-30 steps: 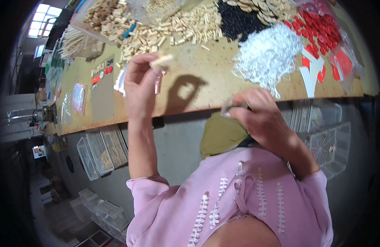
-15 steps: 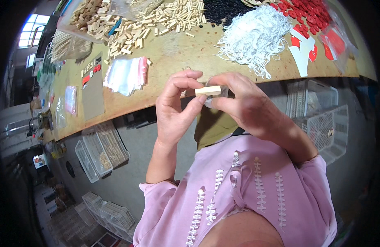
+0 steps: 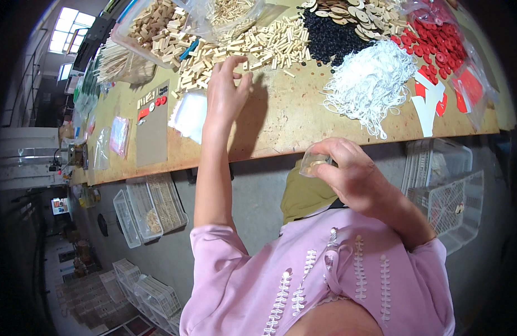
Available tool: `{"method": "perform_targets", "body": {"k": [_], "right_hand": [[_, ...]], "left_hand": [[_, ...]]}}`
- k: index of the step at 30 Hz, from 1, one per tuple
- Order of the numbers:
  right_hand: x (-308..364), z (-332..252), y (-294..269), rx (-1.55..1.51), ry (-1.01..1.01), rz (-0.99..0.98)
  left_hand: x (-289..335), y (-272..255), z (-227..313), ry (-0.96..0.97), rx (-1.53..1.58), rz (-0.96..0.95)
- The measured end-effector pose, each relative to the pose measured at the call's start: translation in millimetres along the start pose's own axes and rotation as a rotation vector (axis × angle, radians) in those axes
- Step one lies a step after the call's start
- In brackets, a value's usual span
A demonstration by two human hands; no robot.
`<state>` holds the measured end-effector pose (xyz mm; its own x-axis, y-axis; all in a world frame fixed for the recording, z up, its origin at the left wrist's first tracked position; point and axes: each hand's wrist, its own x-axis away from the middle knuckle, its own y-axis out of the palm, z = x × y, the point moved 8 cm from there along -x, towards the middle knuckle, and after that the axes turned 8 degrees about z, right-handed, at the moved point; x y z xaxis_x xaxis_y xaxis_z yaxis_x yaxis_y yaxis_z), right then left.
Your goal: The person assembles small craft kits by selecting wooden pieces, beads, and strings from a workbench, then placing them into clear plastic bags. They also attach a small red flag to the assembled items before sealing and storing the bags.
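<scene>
My left hand [image 3: 228, 92] is stretched out over the table at the near edge of a pile of small wooden blocks [image 3: 205, 64]. Its fingers are apart and slightly bent, and I see nothing held in them. Just in front of my body, below the table edge, my right hand [image 3: 348, 168] pinches a small clear plastic bag [image 3: 308, 166]. Something pale and wood-coloured shows inside the bag, partly covered by the fingers. A stack of clear bags [image 3: 189, 117] lies beside my left wrist, partly hidden by it.
Black beads [image 3: 331, 36], white strings [image 3: 373, 84], red discs [image 3: 437, 42] and round wooden pieces [image 3: 362, 17] lie heaped on the table [image 3: 281, 120]. A cardboard strip [image 3: 151, 140] with sample parts lies at left. Plastic crates [image 3: 158, 204] stand on the floor.
My left hand has left the right hand and reached forward to the block pile. The wooden block no longer shows between my hands. My right hand keeps the bag. The view has shifted.
</scene>
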<state>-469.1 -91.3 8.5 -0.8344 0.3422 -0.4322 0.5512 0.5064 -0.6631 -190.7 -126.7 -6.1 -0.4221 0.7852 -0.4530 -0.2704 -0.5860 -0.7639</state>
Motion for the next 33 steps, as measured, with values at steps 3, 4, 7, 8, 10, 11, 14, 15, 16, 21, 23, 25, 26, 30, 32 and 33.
{"method": "perform_targets", "body": {"k": [3, 4, 7, 8, 10, 11, 14, 15, 16, 21, 23, 25, 26, 30, 32, 33], "right_hand": [[4, 8, -1, 0.009, 0.007, 0.04], [5, 9, -2, 0.005, 0.007, 0.059], [9, 12, -16, 0.044, 0.01, 0.149], [9, 12, -19, 0.039, 0.009, 0.157], [9, 15, -25, 0.03, 0.023, 0.173], [9, 16, -28, 0.043, 0.025, 0.193], [12, 21, -24, 0.158, 0.001, 0.182], [12, 23, -24, 0.157, 0.008, 0.178], [13, 23, -24, 0.141, 0.017, 0.174], [5, 11, -26, 0.037, -0.006, 0.153], [4, 8, -26, 0.002, -0.008, 0.153], [5, 7, -25, -0.019, -0.007, 0.148], [5, 7, -24, -0.019, -0.008, 0.147], [6, 7, -25, -0.022, 0.009, 0.14], [8, 10, -26, -0.01, 0.019, 0.144], [10, 11, -26, 0.0, 0.02, 0.144]], "left_hand": [[-29, 45, -39, -0.185, -0.02, -0.158], [-31, 60, -58, -0.144, -0.06, -0.194], [-31, 61, -58, -0.044, -0.138, -0.109], [-26, 59, -60, -0.076, -0.108, -0.126], [-9, 49, -59, -0.269, 0.177, -0.07], [1, 43, -45, -0.314, 0.385, -0.076], [37, 21, 10, -0.407, 0.978, -0.13], [50, 15, 41, -0.347, 1.107, -0.163], [63, 10, 73, -0.282, 1.233, -0.191], [111, 0, 129, -0.202, 1.365, -0.304], [119, 6, 121, -0.238, 1.299, -0.283], [120, 6, 117, -0.242, 1.277, -0.228], [120, 4, 115, -0.243, 1.263, -0.199], [112, 0, 123, -0.045, 0.873, -0.276], [101, 2, 105, -0.141, 0.919, -0.153], [91, 4, 90, -0.226, 0.837, -0.105]]}}
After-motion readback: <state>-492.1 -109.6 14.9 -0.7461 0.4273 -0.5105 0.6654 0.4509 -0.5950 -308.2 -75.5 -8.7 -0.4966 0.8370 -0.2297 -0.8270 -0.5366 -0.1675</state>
